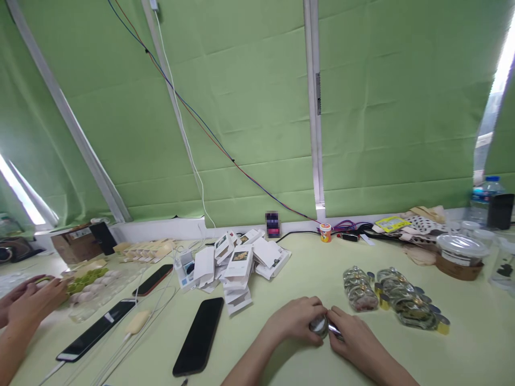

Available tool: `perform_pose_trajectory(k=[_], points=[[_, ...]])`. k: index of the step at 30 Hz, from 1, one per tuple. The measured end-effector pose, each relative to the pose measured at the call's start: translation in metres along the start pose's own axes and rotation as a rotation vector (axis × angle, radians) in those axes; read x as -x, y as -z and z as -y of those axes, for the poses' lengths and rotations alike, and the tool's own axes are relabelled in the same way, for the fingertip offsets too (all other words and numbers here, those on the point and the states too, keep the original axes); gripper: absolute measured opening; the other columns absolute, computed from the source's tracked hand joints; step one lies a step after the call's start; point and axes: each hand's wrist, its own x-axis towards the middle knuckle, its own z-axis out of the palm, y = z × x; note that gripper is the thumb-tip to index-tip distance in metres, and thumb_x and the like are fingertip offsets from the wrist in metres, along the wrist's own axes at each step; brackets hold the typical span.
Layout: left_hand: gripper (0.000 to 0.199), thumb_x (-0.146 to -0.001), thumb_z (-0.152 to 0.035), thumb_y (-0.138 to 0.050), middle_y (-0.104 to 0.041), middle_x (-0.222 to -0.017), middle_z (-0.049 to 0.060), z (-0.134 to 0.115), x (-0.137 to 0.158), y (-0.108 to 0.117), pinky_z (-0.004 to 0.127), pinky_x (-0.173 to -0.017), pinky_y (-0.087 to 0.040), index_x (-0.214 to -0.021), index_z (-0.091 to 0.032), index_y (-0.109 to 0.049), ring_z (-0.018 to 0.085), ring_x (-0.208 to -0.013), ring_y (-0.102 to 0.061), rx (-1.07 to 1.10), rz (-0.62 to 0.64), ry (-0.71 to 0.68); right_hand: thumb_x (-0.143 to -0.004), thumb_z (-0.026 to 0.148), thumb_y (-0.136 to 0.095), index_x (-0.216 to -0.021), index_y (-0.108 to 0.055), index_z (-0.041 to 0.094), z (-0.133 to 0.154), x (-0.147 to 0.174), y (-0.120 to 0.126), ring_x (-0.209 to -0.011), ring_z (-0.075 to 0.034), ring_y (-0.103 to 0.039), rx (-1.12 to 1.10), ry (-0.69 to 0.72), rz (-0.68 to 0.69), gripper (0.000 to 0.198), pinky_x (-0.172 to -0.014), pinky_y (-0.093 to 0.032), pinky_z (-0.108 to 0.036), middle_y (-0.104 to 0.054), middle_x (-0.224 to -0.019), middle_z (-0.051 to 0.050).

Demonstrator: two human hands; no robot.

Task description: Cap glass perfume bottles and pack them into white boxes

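Observation:
Near the front of the table, my left hand (300,320) is closed around a small round glass bottle (319,326), partly covered by the fingers. Right beside it, my right hand (354,335) grips a shiny silver piece (335,331) at the bottle's end; its kind is hard to make out. To the right lie two rows of similar clear glass bottles, one row (359,289) shorter and the other (408,300) longer, on their sides with gold and dark caps (442,323) pointing right.
Left of my hands lie a black phone (198,336) and a heap of white boxes (239,262). Another person's hands (38,297) work at far left by a tray of small items (94,284). Cables, an orange-labelled tub (325,233) and lidded containers (461,252) line the back and right.

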Motion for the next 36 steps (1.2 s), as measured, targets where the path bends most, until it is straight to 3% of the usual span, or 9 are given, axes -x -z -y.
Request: perform_pose_trajectory(k=[5,9,12,14,17,22,26,30,36], points=[[0.053,-0.069,-0.024,-0.072,-0.053,-0.121,0.005,-0.004,0.007,0.006,0.032,-0.087,-0.045,-0.118,-0.027,-0.052,0.026,-0.111,-0.05,-0.012,-0.137,-0.027,-0.082,0.022,-0.043,-0.081,-0.057,0.019,-0.008,-0.002,-0.001,-0.074,-0.021,-0.062,-0.307,0.015,-0.009,0.015,-0.065,-0.044,-0.031,-0.064,-0.081,-0.005],[0.057,-0.071,-0.013,-0.069,-0.05,-0.126,0.006,-0.005,0.012,0.017,0.036,-0.091,-0.045,-0.121,-0.028,-0.048,0.027,-0.119,-0.043,-0.061,-0.233,0.009,-0.085,0.039,-0.041,-0.096,-0.054,0.017,-0.012,-0.005,-0.006,-0.056,-0.016,-0.062,-0.772,-0.117,0.086,0.027,-0.055,-0.05,-0.029,-0.055,-0.065,0.003],[0.059,-0.07,-0.013,-0.071,-0.05,-0.127,0.007,-0.004,0.015,0.021,0.039,-0.092,-0.045,-0.122,-0.029,-0.049,0.028,-0.119,-0.042,0.014,-0.283,0.037,-0.078,0.045,-0.053,-0.1,-0.051,0.02,-0.014,-0.006,-0.012,-0.068,-0.015,-0.067,-1.042,-0.18,0.062,0.034,-0.067,-0.055,-0.029,-0.055,-0.08,0.002],[0.062,-0.068,-0.015,-0.074,-0.049,-0.126,0.007,-0.002,0.015,0.018,0.039,-0.096,-0.043,-0.124,-0.029,-0.05,0.028,-0.118,-0.043,0.149,-0.34,0.045,-0.074,0.048,-0.057,-0.099,-0.051,0.021,-0.016,-0.005,-0.014,-0.062,-0.014,-0.067,-1.071,-0.216,0.039,0.038,-0.056,-0.054,-0.027,-0.054,-0.092,-0.001],[0.073,-0.066,-0.026,-0.078,-0.047,-0.122,0.007,-0.001,0.01,0.004,0.036,-0.095,-0.043,-0.131,-0.029,-0.047,0.024,-0.113,-0.048,0.465,-0.451,0.097,-0.079,0.046,-0.052,-0.11,-0.052,0.02,-0.017,0.002,-0.012,-0.044,-0.009,-0.058,-0.9,-0.228,-0.011,0.041,-0.039,-0.044,-0.023,-0.058,-0.093,-0.002],[0.056,-0.065,-0.043,-0.078,-0.049,-0.114,0.007,-0.009,-0.004,-0.025,0.031,-0.077,-0.05,-0.115,-0.024,-0.06,0.024,-0.103,-0.053,0.855,-0.571,0.257,-0.085,0.033,-0.043,-0.109,-0.06,0.017,-0.022,0.025,-0.004,-0.054,-0.015,-0.06,-0.602,-0.167,-0.081,0.033,-0.05,-0.048,-0.024,-0.06,-0.063,0.001],[0.056,-0.058,-0.045,-0.082,-0.053,-0.109,0.007,-0.021,-0.011,-0.033,0.033,-0.081,-0.046,-0.103,-0.02,-0.06,0.023,-0.097,-0.053,0.79,-0.607,0.311,-0.084,0.03,-0.048,-0.098,-0.061,0.023,-0.036,0.045,-0.004,-0.07,-0.016,-0.064,-0.377,-0.121,-0.282,0.021,-0.069,-0.05,-0.026,-0.068,-0.091,-0.003],[0.059,-0.053,-0.044,-0.084,-0.058,-0.099,0.003,-0.031,-0.013,-0.03,0.03,-0.077,-0.041,-0.098,-0.02,-0.055,0.021,-0.089,-0.052,0.602,-0.546,0.377,-0.084,0.034,-0.049,-0.094,-0.059,0.024,-0.059,0.059,-0.006,-0.072,-0.018,-0.067,-0.209,-0.184,-0.37,0.017,-0.065,-0.051,-0.026,-0.07,-0.088,-0.002],[0.031,-0.07,-0.027,-0.071,-0.06,-0.09,0.0,-0.04,-0.011,-0.03,0.025,-0.066,-0.037,-0.094,-0.022,-0.053,0.017,-0.08,-0.052,0.527,-0.45,0.325,-0.088,0.034,-0.04,-0.104,-0.055,0.024,-0.085,0.067,-0.004,-0.083,-0.022,-0.07,-0.046,-0.259,-0.462,0.023,-0.065,-0.054,-0.029,-0.072,-0.097,-0.006]])
